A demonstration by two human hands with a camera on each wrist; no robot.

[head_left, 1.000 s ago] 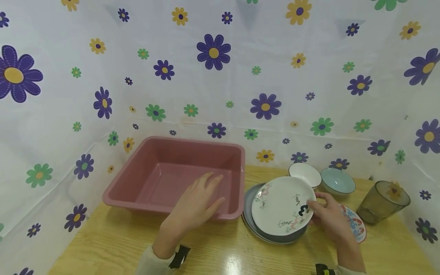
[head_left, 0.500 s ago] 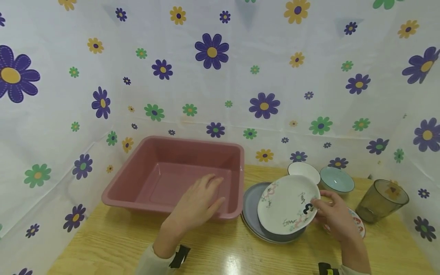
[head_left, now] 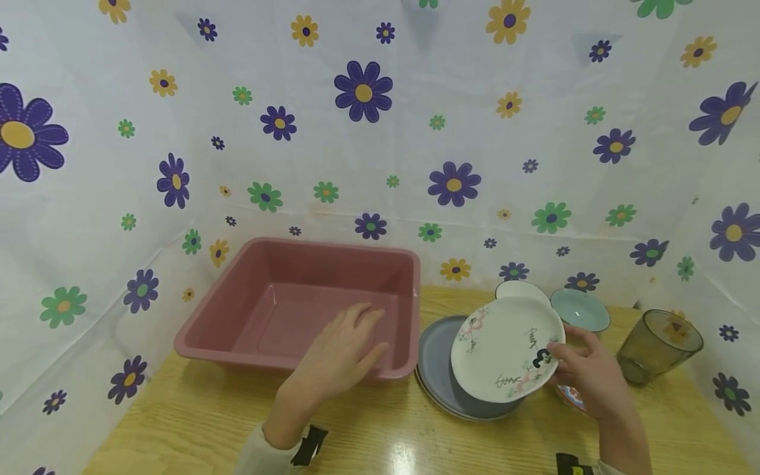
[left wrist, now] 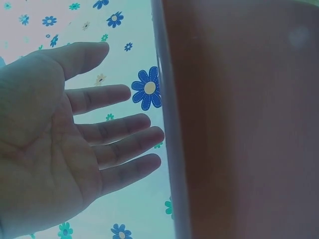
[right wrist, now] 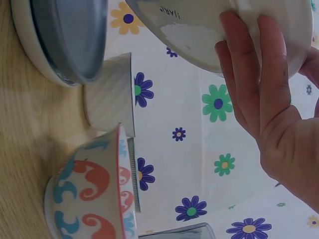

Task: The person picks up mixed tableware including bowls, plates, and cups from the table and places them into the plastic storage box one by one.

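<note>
My right hand [head_left: 594,369] grips the right edge of a white plate [head_left: 505,349] with pink blossoms and black writing, thumb on top and fingers beneath. In the right wrist view the fingers [right wrist: 274,59] press its underside, and the plate is lifted and tilted. Below it in the head view lies a grey-blue plate [head_left: 436,356] on top of a stack. My left hand [head_left: 335,353] hovers by the front rim of a pink basin [head_left: 237,356], fingers spread and holding nothing. In the left wrist view its palm [left wrist: 55,149] shows beside the basin's wall.
A white bowl [head_left: 522,289] and a light blue bowl [head_left: 582,310] stand at the back right. A red-and-blue patterned bowl [right wrist: 89,189] sits partly behind my right hand. A brown tinted glass [head_left: 656,346] stands farther right. Flowered sheeting [head_left: 297,152] encloses the wooden table [head_left: 356,435].
My right hand has moved right and slightly up with the white plate, uncovering more of the grey-blue plate and covering more of the patterned bowl. The left hand stays in place.
</note>
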